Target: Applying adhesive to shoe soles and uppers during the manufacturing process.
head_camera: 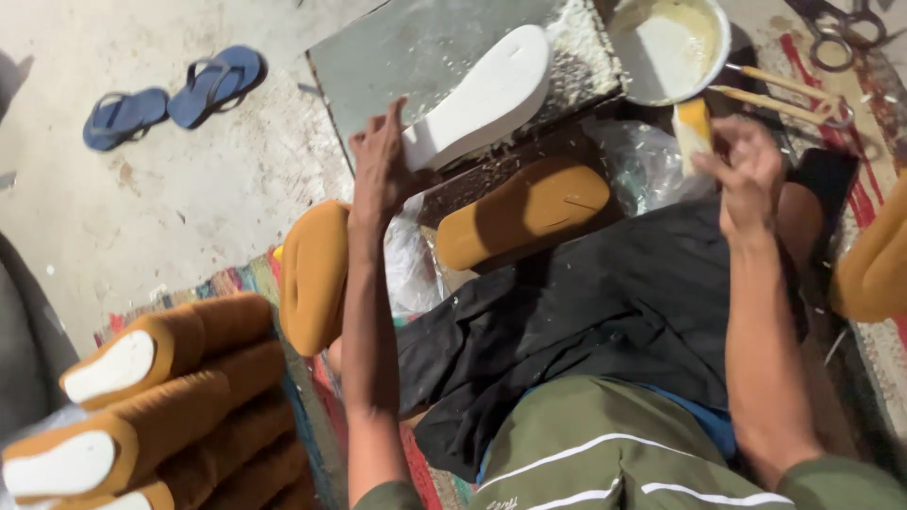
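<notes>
While the left hand (383, 165) clamps the white sole (482, 99) by its heel over the grey board (397, 47), the right hand (746, 170) pinches a yellow brush (693, 127) near the glue bowl (723, 42). Finished tan soles (179, 397) are stacked near left; this one looks uncoated yet.

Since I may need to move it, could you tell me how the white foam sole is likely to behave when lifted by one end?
The white foam sole probably stays fairly stiff: the left hand holds only its heel end, yet it juts out unsagging. It seems light for its size, since that one-ended grip supports it. Its flat shape makes rolling unlikely.
</notes>
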